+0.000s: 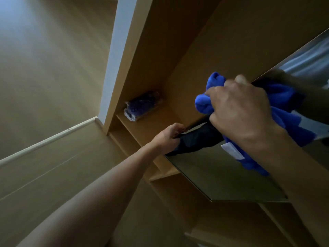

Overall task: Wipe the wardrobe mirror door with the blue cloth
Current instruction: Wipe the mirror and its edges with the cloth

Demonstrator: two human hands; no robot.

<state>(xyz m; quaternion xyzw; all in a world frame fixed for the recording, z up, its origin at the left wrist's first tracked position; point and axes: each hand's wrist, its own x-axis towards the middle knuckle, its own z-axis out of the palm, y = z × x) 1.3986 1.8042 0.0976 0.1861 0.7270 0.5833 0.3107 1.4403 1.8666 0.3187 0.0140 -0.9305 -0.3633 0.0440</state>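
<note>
right hand (243,111) gripping blue cloth (204,102), on mirror door (222,175)

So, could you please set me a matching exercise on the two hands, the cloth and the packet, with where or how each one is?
Things:
1. left hand
2. right hand
3. cloth
4. packet

Places and states:
a. bunched against the door
b. lies on a shelf
c. grips the door's edge
d. grips the cloth

Pairs: 1-c, 2-d, 3-a, 4-b.
</note>
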